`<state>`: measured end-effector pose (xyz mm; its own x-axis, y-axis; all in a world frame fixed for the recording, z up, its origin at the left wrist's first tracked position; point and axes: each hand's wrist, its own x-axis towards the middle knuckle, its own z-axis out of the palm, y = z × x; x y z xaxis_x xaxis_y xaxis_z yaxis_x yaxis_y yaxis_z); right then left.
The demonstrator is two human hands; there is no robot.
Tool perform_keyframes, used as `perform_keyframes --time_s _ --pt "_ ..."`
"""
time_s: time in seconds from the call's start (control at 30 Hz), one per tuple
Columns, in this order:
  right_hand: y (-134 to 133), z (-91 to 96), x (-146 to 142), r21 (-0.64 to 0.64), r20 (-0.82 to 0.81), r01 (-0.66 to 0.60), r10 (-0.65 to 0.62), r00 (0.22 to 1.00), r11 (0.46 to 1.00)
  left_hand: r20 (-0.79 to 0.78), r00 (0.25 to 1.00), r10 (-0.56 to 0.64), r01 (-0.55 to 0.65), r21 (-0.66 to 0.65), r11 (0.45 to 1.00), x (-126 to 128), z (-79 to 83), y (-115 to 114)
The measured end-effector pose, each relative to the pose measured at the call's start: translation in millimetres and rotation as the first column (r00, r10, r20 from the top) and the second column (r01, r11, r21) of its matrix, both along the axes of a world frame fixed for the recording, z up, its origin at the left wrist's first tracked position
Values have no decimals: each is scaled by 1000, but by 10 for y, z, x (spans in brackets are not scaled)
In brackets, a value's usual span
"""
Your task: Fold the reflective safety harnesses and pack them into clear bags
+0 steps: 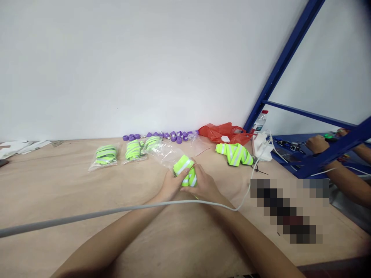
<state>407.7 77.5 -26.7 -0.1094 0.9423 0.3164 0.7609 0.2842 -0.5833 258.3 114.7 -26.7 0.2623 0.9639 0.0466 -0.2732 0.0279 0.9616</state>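
Both my hands meet at the middle of the table around a folded bundle of yellow-green reflective strap (184, 165) with silver stripes. My left hand (171, 183) grips its left side, thumb lying across the front. From the right, my right hand (205, 180) wraps its other side, fingers curled. Just behind the bundle lies a clear plastic bag (166, 153). Left of it sit two bagged strap bundles, one farther left (106, 154) and one nearer (133, 150), with another strap bundle (153, 143) beside them. A loose reflective strap (236, 153) lies to the right.
Several purple round parts (179, 137) line the wall near a red plastic bag (226, 132). A white power strip (263, 146) and a bottle (260, 122) stand by the blue frame (278, 65). A pale cable (116, 210) crosses before my forearms. Another person's hand (318, 144) is at right.
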Motion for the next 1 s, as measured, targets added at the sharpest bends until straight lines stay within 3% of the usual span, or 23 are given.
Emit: perform_keyframes --time_s 0.3,0.57,0.67,0.8,1.0 --pt "-43 48 -14 -15 -171 -9 6 985 1000 58 997 -53 52 26 998 -11 -49 40" --pt "-5 46 -52 25 -429 61 -45 902 998 110 987 -115 115 3 993 22 -59 -27" --pt "18 33 -21 80 -436 121 -74 897 989 142 978 -152 155 -12 988 35 -74 -50" --pt "0 84 -6 100 -412 78 -30 911 992 272 945 -183 216 -95 972 61 -82 -70" --pt "-13 93 -13 82 -444 45 -4 896 996 277 957 -85 132 -156 979 57 -113 -24"
